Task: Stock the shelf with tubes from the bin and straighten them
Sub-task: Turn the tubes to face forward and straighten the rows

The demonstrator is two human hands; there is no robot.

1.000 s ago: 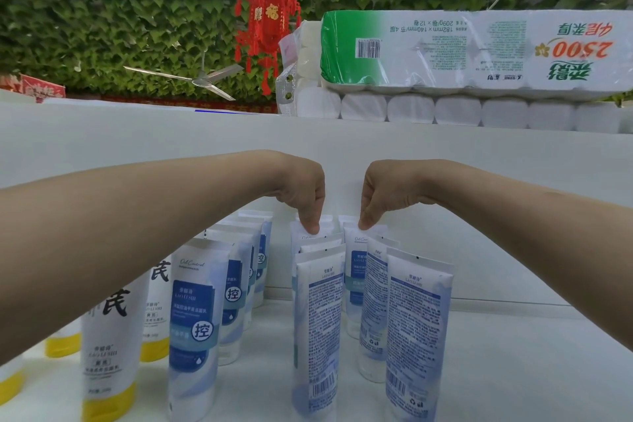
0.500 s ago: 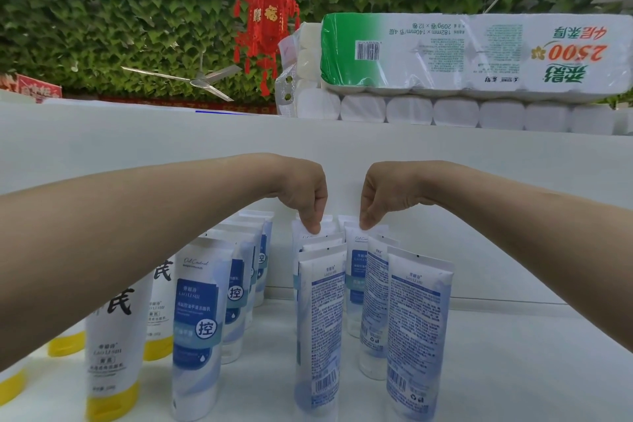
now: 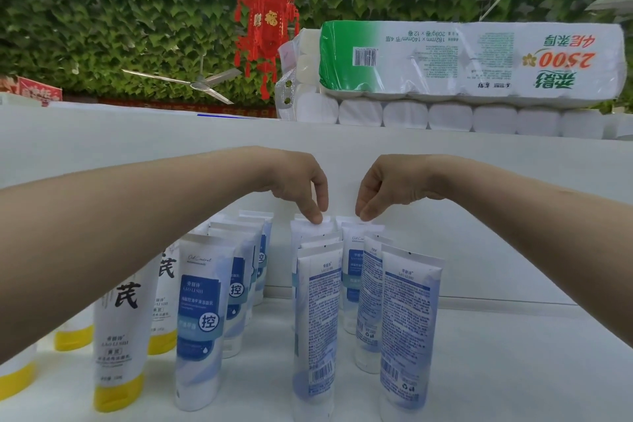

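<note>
The left hand [image 3: 301,190] curls down, pinching the crimped top of the middle back tube [image 3: 305,228]; the right hand [image 3: 382,190] likewise pinches the right back tube [image 3: 347,221], both standing cap-down at the rear of the shelf [image 3: 513,370]. Light, soft-walled and tippy, I judge; the stiff crimp is the best hold

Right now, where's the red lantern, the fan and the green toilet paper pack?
red lantern [image 3: 266,20]: head view, middle.
fan [image 3: 200,84]: head view, hub.
green toilet paper pack [image 3: 342,55]: head view, green end.
</note>
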